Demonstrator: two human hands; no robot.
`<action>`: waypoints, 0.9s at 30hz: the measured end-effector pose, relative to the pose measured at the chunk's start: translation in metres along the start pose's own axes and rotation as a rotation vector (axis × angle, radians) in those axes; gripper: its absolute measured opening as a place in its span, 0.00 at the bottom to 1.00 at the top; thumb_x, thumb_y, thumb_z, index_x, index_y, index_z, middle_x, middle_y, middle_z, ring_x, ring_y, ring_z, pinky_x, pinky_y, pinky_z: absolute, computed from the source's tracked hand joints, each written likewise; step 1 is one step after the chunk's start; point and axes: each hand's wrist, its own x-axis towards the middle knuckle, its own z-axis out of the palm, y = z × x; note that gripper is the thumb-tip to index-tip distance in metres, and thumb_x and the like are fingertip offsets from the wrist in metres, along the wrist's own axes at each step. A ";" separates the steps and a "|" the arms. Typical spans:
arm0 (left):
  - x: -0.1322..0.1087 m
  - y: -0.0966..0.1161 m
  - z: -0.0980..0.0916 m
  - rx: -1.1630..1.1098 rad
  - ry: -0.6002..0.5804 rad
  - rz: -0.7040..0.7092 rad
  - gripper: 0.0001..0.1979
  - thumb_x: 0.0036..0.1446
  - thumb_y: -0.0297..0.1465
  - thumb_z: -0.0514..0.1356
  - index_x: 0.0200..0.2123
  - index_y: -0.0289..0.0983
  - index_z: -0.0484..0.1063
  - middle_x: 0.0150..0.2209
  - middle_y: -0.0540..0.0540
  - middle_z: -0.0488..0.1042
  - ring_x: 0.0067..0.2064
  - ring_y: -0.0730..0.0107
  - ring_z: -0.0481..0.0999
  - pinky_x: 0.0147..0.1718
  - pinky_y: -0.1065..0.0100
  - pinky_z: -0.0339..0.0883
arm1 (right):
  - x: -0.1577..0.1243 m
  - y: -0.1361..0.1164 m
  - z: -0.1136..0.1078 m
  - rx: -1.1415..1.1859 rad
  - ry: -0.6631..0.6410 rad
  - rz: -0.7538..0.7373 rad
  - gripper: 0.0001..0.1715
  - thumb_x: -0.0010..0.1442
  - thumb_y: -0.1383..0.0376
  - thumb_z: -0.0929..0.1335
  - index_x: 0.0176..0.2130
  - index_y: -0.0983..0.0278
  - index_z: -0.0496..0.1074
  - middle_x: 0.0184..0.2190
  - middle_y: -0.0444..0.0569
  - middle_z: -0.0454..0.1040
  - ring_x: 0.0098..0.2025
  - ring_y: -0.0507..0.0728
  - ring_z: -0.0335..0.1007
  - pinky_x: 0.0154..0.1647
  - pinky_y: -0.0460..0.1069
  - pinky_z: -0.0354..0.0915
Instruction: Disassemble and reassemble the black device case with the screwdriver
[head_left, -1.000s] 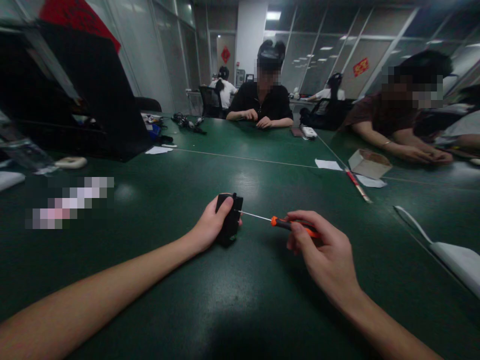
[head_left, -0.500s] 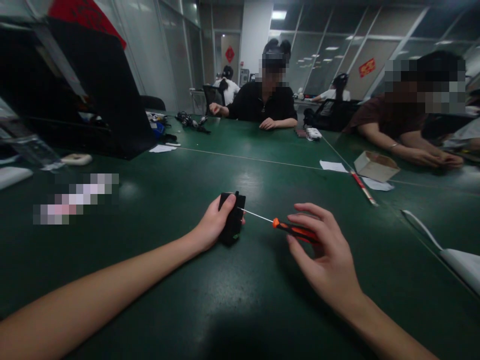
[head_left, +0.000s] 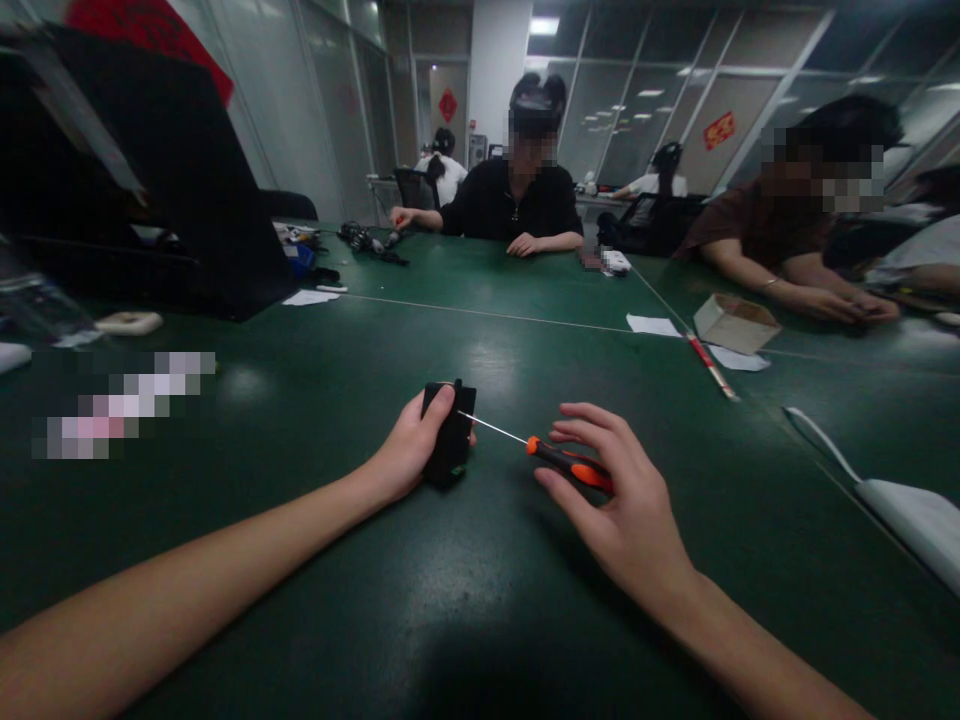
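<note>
My left hand [head_left: 405, 450] grips a small black box-shaped part [head_left: 448, 437] that stands on the green table [head_left: 465, 600]. My right hand [head_left: 615, 500] holds an orange-and-black screwdriver [head_left: 570, 466] by its handle between thumb and fingers, the other fingers loosely spread. The thin metal shaft [head_left: 491, 428] points left and its tip meets the right side of the black part.
An open black case [head_left: 157, 190] stands at the far left. A small cardboard box [head_left: 733, 322], paper scraps and a red pen [head_left: 709, 365] lie at the right. A white sheet [head_left: 900, 510] is at the right edge. Two people [head_left: 517, 200] sit across the table, others behind.
My right fingers have loosened from a tight curl round the screwdriver handle to a looser, spread hold. The person across has stretched an arm out to the side. My left hand stays on the part.
</note>
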 end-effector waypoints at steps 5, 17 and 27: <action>0.001 -0.003 -0.002 0.014 -0.019 0.021 0.26 0.58 0.53 0.58 0.41 0.33 0.67 0.30 0.44 0.74 0.28 0.70 0.75 0.25 0.71 0.69 | -0.003 0.004 0.004 0.005 -0.126 0.024 0.19 0.68 0.66 0.64 0.57 0.67 0.67 0.36 0.50 0.78 0.36 0.56 0.77 0.40 0.52 0.74; -0.004 -0.004 -0.002 0.095 -0.078 0.061 0.24 0.59 0.50 0.58 0.46 0.36 0.65 0.34 0.46 0.74 0.30 0.70 0.77 0.28 0.70 0.71 | -0.002 -0.006 -0.004 -0.077 -0.083 -0.157 0.14 0.65 0.69 0.67 0.50 0.68 0.73 0.40 0.54 0.81 0.36 0.56 0.78 0.38 0.50 0.73; 0.000 0.000 -0.002 -0.002 -0.047 -0.026 0.26 0.56 0.51 0.61 0.42 0.34 0.68 0.34 0.43 0.76 0.29 0.69 0.77 0.27 0.70 0.71 | 0.002 -0.001 -0.002 -0.039 -0.184 -0.082 0.13 0.62 0.69 0.68 0.46 0.65 0.77 0.40 0.51 0.78 0.39 0.56 0.76 0.42 0.51 0.73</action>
